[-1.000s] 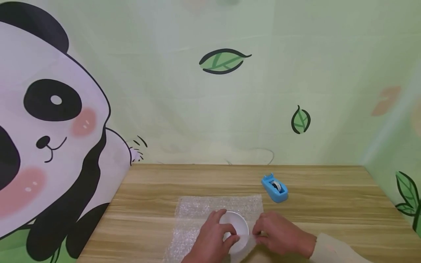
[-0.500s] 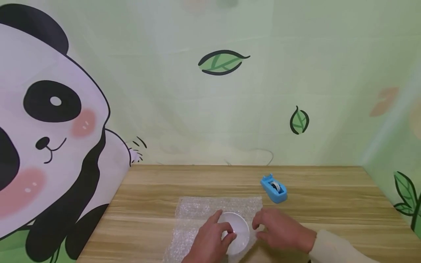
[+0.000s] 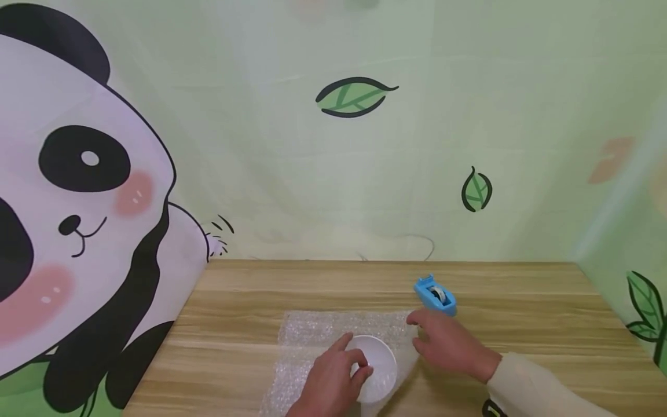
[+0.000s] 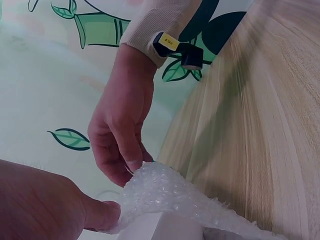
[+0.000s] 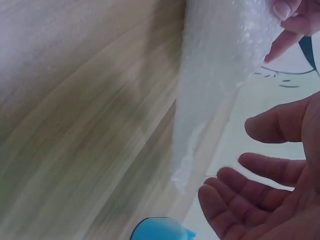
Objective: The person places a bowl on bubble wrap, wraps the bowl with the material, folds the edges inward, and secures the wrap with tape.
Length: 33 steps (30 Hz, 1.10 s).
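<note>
A sheet of bubble wrap [image 3: 307, 341] lies on the table under a round white bowl [image 3: 384, 362]. My left hand [image 3: 333, 379] pinches a lifted edge of the wrap between thumb and index finger, over the bowl. In the right wrist view, the left fingertips [image 5: 282, 10] show on that wrap, whose free corner hangs down. My right hand [image 3: 453, 344] is by the sheet's far right corner, thumb and fingers spread apart. The right wrist view shows a gap between this hand [image 5: 270, 185] and the wrap [image 5: 215, 65]. The bowl's near side is partly hidden by the left hand.
A blue tape dispenser [image 3: 436, 294] with a roll of tape stands just beyond my right hand, partly covered by it. The wooden table [image 3: 229, 324] ends at a green cloth backdrop [image 3: 260, 145] printed with a panda and leaves.
My right hand has parted its fingers, let go of the wrap beside the bowl and moved away toward the tape dispenser. The left hand keeps its pinch over the bowl.
</note>
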Motion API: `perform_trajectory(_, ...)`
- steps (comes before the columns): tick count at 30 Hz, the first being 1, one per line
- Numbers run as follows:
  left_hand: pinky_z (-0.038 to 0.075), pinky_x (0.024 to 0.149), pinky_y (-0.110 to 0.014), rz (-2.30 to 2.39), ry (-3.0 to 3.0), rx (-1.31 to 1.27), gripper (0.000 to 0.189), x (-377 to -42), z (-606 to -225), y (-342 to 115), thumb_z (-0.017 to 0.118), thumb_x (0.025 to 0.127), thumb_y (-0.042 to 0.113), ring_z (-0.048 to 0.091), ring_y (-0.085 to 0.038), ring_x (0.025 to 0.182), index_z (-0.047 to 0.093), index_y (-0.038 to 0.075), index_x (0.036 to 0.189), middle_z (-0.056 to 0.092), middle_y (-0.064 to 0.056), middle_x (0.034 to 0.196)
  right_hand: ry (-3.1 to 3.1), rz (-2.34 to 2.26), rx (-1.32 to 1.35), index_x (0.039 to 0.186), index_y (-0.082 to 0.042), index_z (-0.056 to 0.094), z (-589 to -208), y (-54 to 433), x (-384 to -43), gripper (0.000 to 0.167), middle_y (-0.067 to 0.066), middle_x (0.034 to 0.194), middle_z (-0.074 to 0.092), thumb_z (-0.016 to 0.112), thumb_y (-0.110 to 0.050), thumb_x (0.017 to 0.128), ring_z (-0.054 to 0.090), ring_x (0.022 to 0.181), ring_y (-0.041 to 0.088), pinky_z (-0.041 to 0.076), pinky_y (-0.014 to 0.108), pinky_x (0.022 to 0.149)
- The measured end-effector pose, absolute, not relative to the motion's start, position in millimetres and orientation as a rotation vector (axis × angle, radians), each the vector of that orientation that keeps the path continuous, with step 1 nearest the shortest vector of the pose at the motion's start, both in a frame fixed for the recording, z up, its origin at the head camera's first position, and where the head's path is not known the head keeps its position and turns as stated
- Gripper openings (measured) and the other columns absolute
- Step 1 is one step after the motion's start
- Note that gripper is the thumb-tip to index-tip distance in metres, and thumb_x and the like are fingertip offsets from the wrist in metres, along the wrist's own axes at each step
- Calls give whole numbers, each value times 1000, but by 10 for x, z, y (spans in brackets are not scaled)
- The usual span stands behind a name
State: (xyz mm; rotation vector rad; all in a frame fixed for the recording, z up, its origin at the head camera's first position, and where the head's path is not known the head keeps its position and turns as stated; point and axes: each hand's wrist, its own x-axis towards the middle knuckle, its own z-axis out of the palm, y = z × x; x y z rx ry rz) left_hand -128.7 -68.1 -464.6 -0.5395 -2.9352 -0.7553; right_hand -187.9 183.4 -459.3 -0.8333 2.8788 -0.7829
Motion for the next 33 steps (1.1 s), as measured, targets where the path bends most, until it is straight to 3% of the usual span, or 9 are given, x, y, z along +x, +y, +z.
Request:
perform_trajectory(5, 61, 82, -43, -712, -2894, -554, 12, -1293, -4674, -691, 80, 90, 26, 72, -34, 118, 72, 23, 81, 69, -20, 136, 2879, -739, -729, 127, 3, 63, -4658, 1819, -1972, 38, 17, 128, 69, 71, -10, 91, 68, 118, 34, 56, 51, 96)
perform_trajectory(12, 61, 79, -41, -702, -2877, -567, 13, -1289, -4682, -697, 81, 89, 26, 74, -34, 113, 72, 23, 80, 69, -20, 135, 2796, -714, -594, 134, 8, 57, -4798, 1818, -2098, 50, 21, 129, 65, 70, -9, 88, 65, 112, 28, 55, 52, 96)
perform_trajectory(21, 61, 80, -44, -720, -2913, -557, 13, -1304, -4647, -696, 80, 90, 27, 74, -36, 113, 73, 22, 81, 69, -22, 137, 2722, -865, -534, 143, 18, 42, -4820, 1793, -2172, 65, 35, 144, 54, 67, -8, 90, 58, 130, 40, 47, 61, 109)
perform_trajectory(25, 61, 81, -45, -720, -2918, -552, 15, -1305, -4641, -696, 81, 90, 28, 75, -36, 112, 73, 21, 80, 69, -22, 137, 2683, -980, -464, 146, 16, 39, -4819, 1788, -2198, 67, 30, 130, 62, 67, -7, 90, 64, 107, 32, 55, 52, 90)
perform_trajectory(28, 61, 80, -46, -724, -2922, -541, 17, -1305, -4645, -699, 81, 89, 29, 75, -36, 111, 73, 21, 78, 68, -21, 138, 2660, -1059, -406, 146, 13, 39, -4836, 1785, -2215, 67, 25, 120, 64, 68, -5, 89, 62, 98, 28, 55, 47, 84)
perform_trajectory(33, 62, 79, -42, -728, -2914, -537, 20, -1302, -4655, -705, 82, 88, 28, 74, -34, 114, 71, 18, 74, 70, -20, 136, 2626, -1172, -337, 149, 11, 37, -4857, 1765, -2216, 66, 27, 126, 66, 67, -3, 91, 67, 115, 36, 58, 50, 91)
